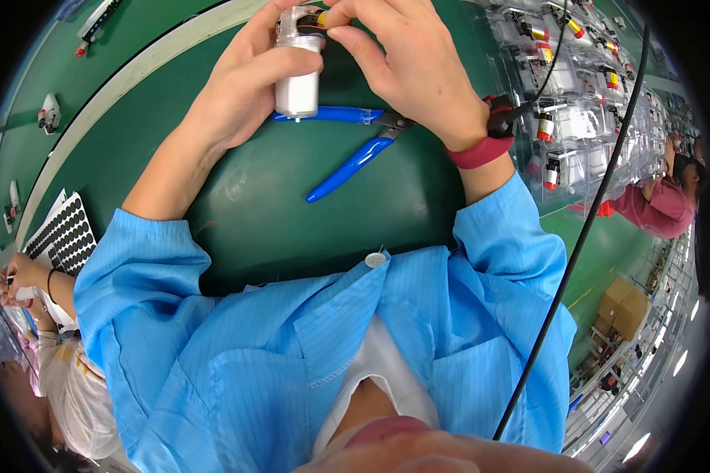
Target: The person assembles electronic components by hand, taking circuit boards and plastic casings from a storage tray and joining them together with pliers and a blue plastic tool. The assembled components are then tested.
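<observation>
My left hand [248, 75] is wrapped round a small white cylindrical plastic housing [297, 94] with a clear upper part, its thumb lying across the front. Dark and reddish wires [312, 24] show at the top of the housing. Beside them, my right hand [418, 71] is closed in a pinch on a small yellow part [322, 19], mostly hidden by the fingertips. Just below both hands, a pair of blue-handled cutters [351, 158] lies on the green mat [252, 229], handles spread to the left.
Clear plastic trays [576, 102] of white parts and red-and-yellow cylinders are stacked at right. A black cable [584, 229] crosses the right side. A pale strip [126, 67] edges the mat, with a sheet of black dots [67, 232] at left. Co-workers sit on both sides.
</observation>
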The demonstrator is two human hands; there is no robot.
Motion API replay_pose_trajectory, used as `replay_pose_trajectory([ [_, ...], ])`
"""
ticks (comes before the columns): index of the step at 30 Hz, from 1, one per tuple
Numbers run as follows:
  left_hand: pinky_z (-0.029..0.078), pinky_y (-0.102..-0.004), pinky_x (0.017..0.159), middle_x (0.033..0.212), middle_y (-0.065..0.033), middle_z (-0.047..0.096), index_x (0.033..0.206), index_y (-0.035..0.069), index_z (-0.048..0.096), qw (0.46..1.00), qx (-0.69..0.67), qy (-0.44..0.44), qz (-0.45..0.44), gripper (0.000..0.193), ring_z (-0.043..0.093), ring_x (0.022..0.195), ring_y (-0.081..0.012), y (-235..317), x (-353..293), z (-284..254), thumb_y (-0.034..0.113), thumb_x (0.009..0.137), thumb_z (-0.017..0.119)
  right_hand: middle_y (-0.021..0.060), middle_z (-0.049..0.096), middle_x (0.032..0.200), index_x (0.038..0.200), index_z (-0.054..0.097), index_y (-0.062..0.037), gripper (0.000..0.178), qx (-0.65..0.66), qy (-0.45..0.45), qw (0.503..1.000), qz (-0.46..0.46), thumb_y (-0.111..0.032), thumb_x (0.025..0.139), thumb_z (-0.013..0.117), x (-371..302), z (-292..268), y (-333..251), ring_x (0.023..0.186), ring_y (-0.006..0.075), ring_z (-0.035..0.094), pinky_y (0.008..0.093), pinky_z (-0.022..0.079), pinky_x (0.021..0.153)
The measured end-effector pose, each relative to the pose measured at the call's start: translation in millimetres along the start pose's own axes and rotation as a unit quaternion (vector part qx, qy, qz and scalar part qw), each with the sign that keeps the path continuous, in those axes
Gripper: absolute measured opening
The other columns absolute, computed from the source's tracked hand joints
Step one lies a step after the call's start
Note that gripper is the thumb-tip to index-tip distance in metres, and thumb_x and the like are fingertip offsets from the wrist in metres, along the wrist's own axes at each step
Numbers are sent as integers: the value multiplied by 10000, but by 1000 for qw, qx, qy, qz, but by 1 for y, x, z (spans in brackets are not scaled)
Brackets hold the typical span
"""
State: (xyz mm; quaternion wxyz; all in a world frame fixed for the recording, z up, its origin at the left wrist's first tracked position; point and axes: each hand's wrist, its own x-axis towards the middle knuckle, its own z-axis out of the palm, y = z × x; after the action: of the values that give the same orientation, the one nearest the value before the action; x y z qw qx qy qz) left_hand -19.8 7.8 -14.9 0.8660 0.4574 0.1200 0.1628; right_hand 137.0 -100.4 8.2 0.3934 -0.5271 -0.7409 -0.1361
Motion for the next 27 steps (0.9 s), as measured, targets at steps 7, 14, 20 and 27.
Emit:
replay_pose_trajectory([
  [7,411,-307,932,1124,-102,483,1219,30,459,998,13,-54,29,613,506,1014,-210,7,3,-8,88,628,609,142,522,976,862,532,3,136,-38,50,998,-25,33,750,603,2,1,-4,927,307,533,353,450,831],
  [14,379,-355,965,1223,-71,492,1229,48,473,965,217,-140,52,601,488,1121,-194,18,17,-36,292,720,680,161,516,983,871,515,31,122,16,-11,999,30,39,773,587,1,-6,-11,932,312,541,332,464,816],
  [20,400,-345,937,1207,-67,495,1204,63,492,918,342,-172,104,530,491,1118,-188,34,8,-21,278,766,700,166,520,999,902,536,49,131,-130,52,976,-166,21,783,582,-2,8,11,938,307,544,326,467,809],
  [27,437,-329,905,1209,-102,412,1095,72,503,790,370,-276,404,378,499,1088,-194,19,44,-35,104,777,706,78,583,1001,907,631,-49,158,29,52,996,74,20,770,670,6,2,-16,907,227,592,300,482,774],
])
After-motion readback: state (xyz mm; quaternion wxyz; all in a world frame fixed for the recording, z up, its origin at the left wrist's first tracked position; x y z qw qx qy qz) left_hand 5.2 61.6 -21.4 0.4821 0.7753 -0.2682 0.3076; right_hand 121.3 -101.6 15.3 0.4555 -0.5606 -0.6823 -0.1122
